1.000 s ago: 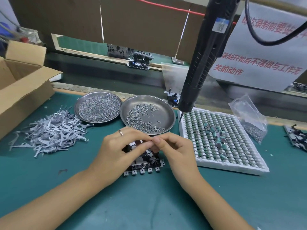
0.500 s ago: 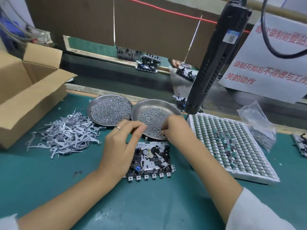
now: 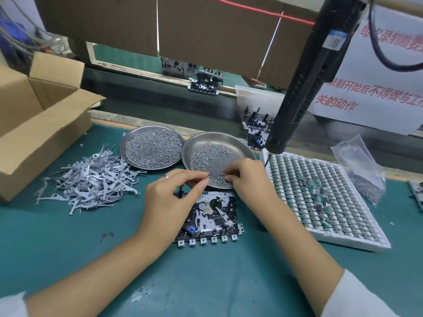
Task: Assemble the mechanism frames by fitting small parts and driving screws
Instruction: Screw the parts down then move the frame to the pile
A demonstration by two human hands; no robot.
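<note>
A black and metal mechanism frame (image 3: 212, 217) lies flat on the green mat, with a row of metal tabs along its near edge. My left hand (image 3: 169, 199) hovers over its left part, thumb and forefinger close together at the near rim of the right steel dish (image 3: 238, 143). Whether they pinch anything is not visible. My right hand (image 3: 248, 179) reaches into that dish, and its curled fingertips pinch at the loose screws (image 3: 206, 156). A black electric screwdriver (image 3: 304, 83) hangs on its cable above the right side.
A second steel dish (image 3: 128, 143) full of screws sits to the left, beside a pile of grey metal levers (image 3: 91, 181). An open cardboard box (image 3: 34, 124) stands far left. A white tray (image 3: 343, 239) of small parts and a plastic bag (image 3: 359, 170) of screws lie to the right.
Both hands have left the spot over the mechanism frame and moved up to the right dish's near rim. The right hand now picks among the screws, and the frame is uncovered.
</note>
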